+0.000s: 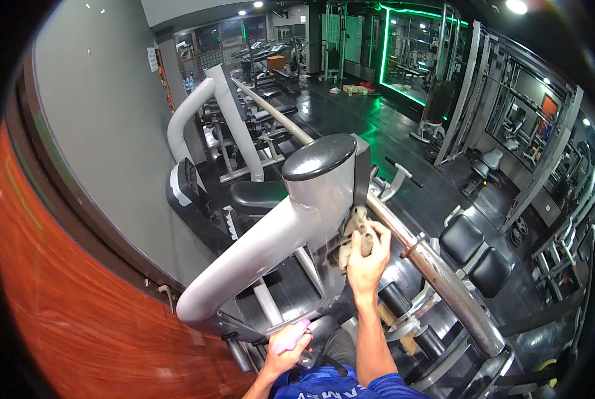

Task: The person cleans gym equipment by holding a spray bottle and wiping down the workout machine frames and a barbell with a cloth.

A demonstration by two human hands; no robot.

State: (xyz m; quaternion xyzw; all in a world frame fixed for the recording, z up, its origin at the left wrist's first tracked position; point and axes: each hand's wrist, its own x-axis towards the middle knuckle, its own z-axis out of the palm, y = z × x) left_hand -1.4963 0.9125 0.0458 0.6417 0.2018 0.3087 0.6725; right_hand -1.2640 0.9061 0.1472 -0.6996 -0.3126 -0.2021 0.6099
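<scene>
My right hand [369, 259] grips a crumpled beige cloth [358, 229] and presses it against the grey upright of a gym machine [317, 199], just below its black oval cap [319, 157]. Low in the view, my left hand [285, 352] is wrapped round a bottle with a pink top [292, 337]; its clear lower part shows beneath the fingers. A thick silver tube of the machine curves down to the left between the two hands and the wall. Right of the cloth runs a metal bar with a wide sleeve [457, 296].
A reddish wooden door [85, 286] and a grey wall [105, 133] stand close on the left. Black padded seats [462, 238] are at the right. Benches, racks and mirrors lie farther back, with a green-lit frame [385, 46] on the far wall.
</scene>
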